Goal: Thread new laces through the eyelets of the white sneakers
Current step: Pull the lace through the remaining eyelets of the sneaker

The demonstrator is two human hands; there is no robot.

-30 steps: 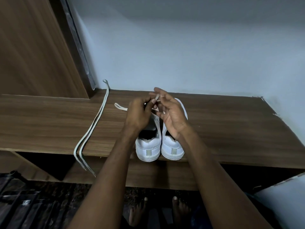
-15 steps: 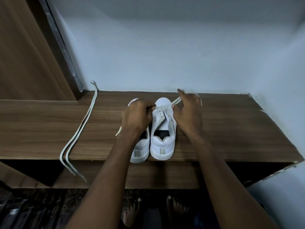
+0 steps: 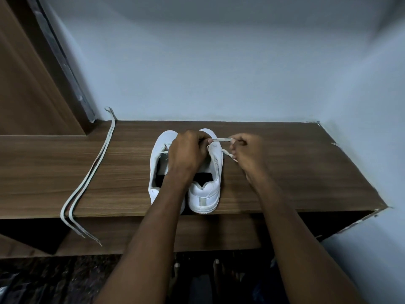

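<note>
Our left hand point(image 3: 188, 153) curls over the front of the two white sneakers point(image 3: 205, 189) at the centre of the frame, its fingertips pinching one end of a white lace point(image 3: 220, 139), while our right hand point(image 3: 247, 151), just right of the shoes, pinches the other part of that lace with its fingers curled. The pair stands heels toward us on the wooden shelf point(image 3: 285, 172). A second lace point(image 3: 87, 176) (doubled over) lies at the left, its ends hanging off the front edge.
</note>
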